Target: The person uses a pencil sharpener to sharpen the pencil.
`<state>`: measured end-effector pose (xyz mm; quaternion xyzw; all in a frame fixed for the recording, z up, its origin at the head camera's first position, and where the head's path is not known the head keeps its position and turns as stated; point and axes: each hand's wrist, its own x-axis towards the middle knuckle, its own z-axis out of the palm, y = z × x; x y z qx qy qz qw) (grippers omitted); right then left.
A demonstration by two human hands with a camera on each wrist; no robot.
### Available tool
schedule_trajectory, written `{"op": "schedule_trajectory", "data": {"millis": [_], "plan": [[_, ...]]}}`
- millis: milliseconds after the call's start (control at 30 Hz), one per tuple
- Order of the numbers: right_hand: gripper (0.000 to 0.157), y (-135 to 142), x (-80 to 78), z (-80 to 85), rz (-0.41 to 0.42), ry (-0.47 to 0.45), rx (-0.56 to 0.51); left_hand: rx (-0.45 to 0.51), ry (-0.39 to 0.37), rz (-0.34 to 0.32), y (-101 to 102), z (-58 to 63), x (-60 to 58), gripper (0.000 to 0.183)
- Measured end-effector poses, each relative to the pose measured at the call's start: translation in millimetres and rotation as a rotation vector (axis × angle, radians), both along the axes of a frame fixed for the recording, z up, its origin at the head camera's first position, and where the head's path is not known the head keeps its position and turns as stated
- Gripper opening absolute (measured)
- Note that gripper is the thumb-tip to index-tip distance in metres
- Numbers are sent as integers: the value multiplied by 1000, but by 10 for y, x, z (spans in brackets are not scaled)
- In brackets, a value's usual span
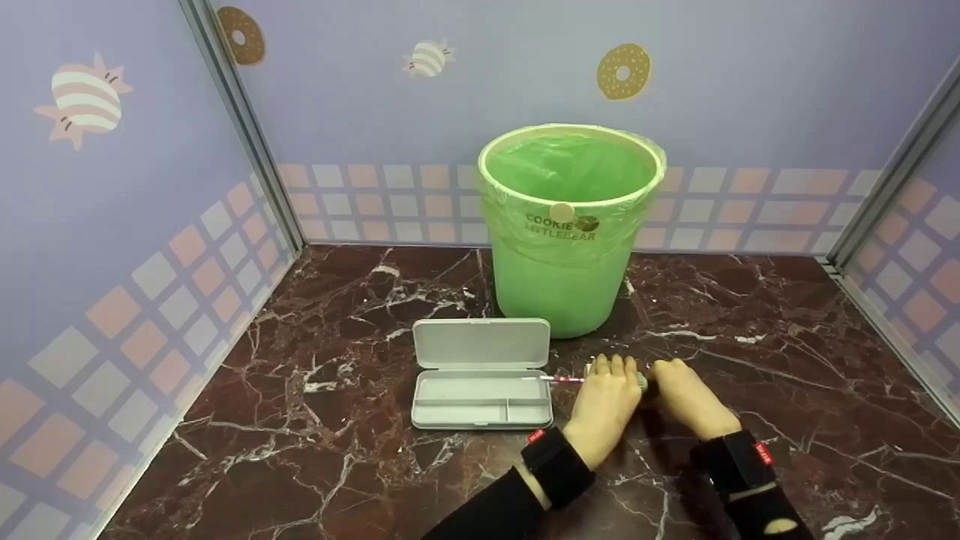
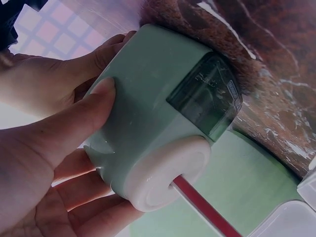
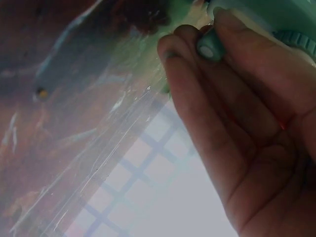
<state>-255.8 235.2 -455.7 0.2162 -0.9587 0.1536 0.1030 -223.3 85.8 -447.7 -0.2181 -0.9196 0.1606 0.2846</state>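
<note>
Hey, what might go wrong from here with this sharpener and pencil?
The sharpener might twist or slip if the left hand loosens its hold while the right hand turns the crank knob it pinches. The pencil could spin or work loose, since no fingers hold it directly. Its free end might bump the open case right beside it.

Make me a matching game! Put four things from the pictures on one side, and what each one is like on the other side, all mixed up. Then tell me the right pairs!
Things:
1. pencil
2. sharpener
3. bin
4. pencil case

What it's like:
A. has a see-through bag over its rim
B. held in the left hand
C. its lid stands open
D. red and white

Right pairs: 1-D, 2-B, 3-A, 4-C
</note>
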Motion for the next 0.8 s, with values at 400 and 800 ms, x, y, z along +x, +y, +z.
{"op": "schedule_trajectory", "data": {"millis": [400,800], "plan": [[13,37,-49,-62,45,49,-40,-3,-2,-6,-8,-1,-12,37],[12,-6,-14,12,-5,-22,-22,-4,4,-18,-10,-1,-5,37]]}}
